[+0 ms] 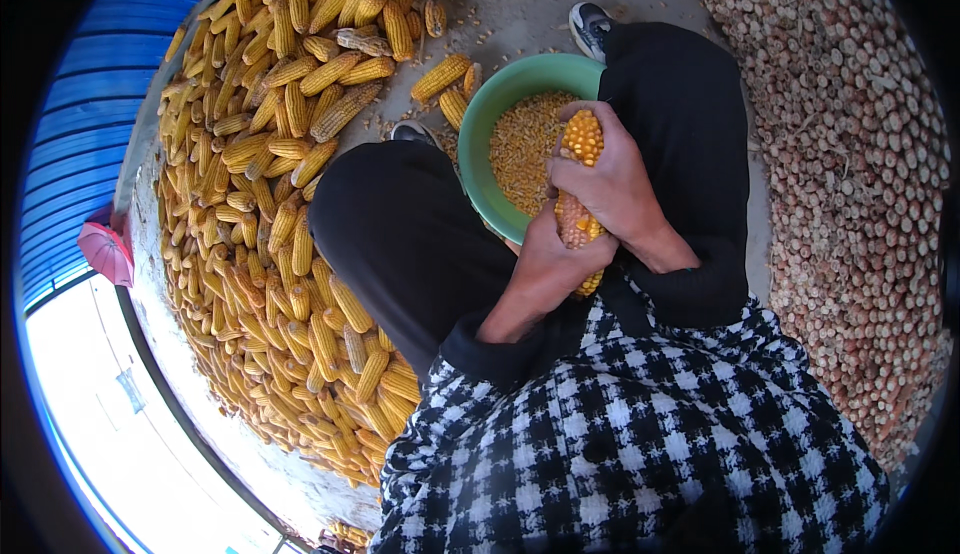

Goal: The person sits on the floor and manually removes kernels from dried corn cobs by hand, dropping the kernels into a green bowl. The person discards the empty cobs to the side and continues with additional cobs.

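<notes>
A partly shelled ear of corn (576,220) is gripped in both of my hands, over my lap beside the near right rim of a green basin (474,145). My right hand (619,179) wraps its upper part, where a tip thick with yellow kernels shows. Lower down, my left hand (551,258) holds it with the thumb across a stretch of bare pinkish cob; more kernels show below that thumb. My fingers hide parts of the ear, so whether it is a single ear I cannot tell. Loose corn kernels (525,153) cover the basin's bottom.
A large heap of unshelled corn ears (277,254) spreads along my left. Bare corn cobs (847,201) are stacked at my right. Several ears (440,78) and scattered kernels lie on the concrete floor (517,10) ahead. A pink umbrella (105,254) is at the far left.
</notes>
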{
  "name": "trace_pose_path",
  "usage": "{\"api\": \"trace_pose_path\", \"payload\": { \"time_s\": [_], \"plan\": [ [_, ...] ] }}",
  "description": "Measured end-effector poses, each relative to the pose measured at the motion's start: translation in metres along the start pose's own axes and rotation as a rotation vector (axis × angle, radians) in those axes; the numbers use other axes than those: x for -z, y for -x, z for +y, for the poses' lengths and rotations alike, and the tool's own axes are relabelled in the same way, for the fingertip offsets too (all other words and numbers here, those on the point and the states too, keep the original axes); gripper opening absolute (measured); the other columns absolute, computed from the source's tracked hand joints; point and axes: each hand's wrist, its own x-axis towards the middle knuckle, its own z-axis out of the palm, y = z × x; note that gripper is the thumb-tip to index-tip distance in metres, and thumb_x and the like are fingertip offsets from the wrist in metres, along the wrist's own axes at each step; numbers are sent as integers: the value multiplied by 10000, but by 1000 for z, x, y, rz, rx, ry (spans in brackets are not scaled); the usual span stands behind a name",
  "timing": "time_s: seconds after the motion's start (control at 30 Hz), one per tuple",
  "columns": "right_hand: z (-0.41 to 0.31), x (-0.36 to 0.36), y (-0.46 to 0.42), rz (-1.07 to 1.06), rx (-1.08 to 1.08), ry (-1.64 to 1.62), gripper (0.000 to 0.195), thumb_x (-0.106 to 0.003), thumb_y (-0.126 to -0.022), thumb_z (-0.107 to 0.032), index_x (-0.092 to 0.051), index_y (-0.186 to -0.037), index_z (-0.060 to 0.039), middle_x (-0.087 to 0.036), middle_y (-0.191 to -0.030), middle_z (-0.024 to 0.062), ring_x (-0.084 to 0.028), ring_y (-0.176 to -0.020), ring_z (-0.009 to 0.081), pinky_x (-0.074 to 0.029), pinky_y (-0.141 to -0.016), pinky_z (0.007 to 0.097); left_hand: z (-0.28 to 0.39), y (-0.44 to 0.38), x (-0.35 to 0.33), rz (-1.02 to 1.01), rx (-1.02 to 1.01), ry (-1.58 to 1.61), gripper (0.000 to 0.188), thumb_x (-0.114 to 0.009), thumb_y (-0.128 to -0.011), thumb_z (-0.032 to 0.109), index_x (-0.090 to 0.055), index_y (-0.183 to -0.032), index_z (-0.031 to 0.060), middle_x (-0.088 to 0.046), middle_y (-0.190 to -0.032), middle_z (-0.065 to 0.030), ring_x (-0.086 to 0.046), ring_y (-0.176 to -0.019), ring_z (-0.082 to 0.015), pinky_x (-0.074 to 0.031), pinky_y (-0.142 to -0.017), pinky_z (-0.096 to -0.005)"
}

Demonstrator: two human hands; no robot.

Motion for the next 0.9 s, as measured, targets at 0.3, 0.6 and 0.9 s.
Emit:
{"api": "trace_pose_path", "payload": {
  "time_s": [0.3,0.6,0.9],
  "plan": [
    [-24,12,1,-211,-253,-662,443,-715,-795,-81,-497,-1174,-8,-568,-965,61,-588,-886,121,-509,-773,268,5,6,5,-48,84,202,574,-697,-780,128,-435,-1263,-39,-568,-1053,-68,-583,-929,-148,-492,-815,-291],
    [-17,5,2,-72,-149,-451,296,-693,-859,-136,-510,-1070,-37,-563,-907,30,-574,-788,90,-505,-692,239,0,0,-8,137,-73,-221,612,-733,-735,182,-442,-1226,-41,-610,-1023,-140,-614,-939,-197,-495,-820,-318],
    [-18,2,1,-61,-208,-269,310,-672,-831,-90,-517,-1089,-15,-565,-910,47,-581,-774,110,-508,-686,259,2,6,2,-119,44,220,552,-691,-809,136,-433,-1267,-34,-550,-1117,-72,-562,-1014,-145,-478,-868,-292]
  ]
}}
